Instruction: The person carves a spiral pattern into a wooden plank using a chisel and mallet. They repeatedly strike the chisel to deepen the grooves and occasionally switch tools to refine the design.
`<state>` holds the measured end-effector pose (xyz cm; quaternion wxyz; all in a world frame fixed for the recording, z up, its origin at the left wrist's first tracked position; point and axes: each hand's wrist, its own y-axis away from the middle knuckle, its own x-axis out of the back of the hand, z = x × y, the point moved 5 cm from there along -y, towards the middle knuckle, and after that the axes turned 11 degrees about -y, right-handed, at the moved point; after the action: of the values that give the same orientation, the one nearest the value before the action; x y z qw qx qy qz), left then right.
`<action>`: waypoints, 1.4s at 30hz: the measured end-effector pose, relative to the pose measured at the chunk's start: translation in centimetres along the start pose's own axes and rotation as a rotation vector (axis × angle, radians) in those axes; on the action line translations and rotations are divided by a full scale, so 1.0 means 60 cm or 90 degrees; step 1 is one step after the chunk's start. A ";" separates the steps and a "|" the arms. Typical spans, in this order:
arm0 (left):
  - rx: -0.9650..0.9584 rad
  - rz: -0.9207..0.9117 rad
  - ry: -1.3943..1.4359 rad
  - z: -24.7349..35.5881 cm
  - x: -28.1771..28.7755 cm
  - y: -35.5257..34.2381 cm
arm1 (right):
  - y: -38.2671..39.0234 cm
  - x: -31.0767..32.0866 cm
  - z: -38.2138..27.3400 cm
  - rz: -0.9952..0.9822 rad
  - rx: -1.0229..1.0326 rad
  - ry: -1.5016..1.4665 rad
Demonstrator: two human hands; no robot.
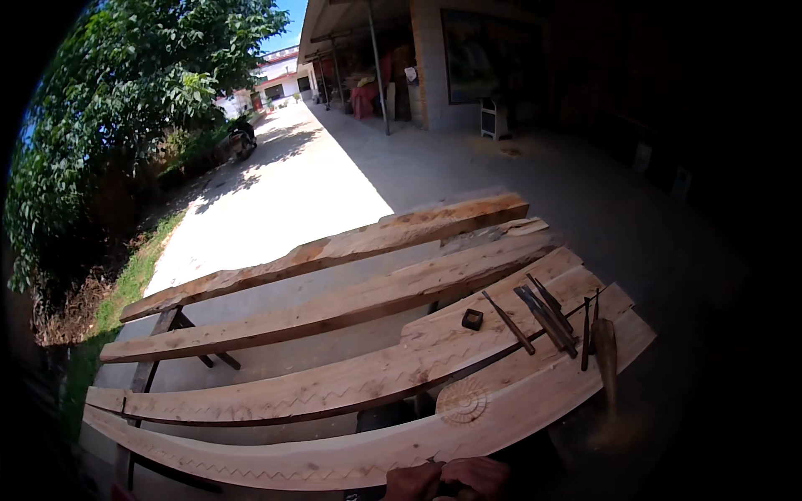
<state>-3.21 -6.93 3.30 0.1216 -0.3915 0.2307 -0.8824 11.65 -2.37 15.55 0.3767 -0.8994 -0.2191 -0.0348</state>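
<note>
At the lower edge, my left hand [412, 483] and my right hand [477, 477] are side by side, both closed, at the near edge of a long pale wooden plank [288, 463]. A small dark tip shows just above the fingers, but what they hold is mostly hidden. The plank bears a zigzag line along its left part and a round carved rosette [462, 403] near its middle. To the right, several slim chisels [508, 323] lie across the planks. Beside them rests a wooden mallet [605, 346]. A small dark square box [472, 319] sits left of the chisels.
Another zigzag-marked plank [276, 394] lies just beyond. Two thick rough-edged beams [334, 321] [326, 250] stretch behind it, resting on a dark trestle [146, 374] at left. Farther off are a concrete yard, a leafy tree [142, 92], a parked motorbike [242, 140] and a roof post [378, 71].
</note>
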 end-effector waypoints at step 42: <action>0.032 0.064 0.035 0.011 0.051 0.045 | 0.013 -0.038 0.006 -0.174 -0.184 0.080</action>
<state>-4.67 -10.67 4.24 0.1692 -0.3515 0.2311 -0.8913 9.88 -3.46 14.23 0.2486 -0.9021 -0.3077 -0.1723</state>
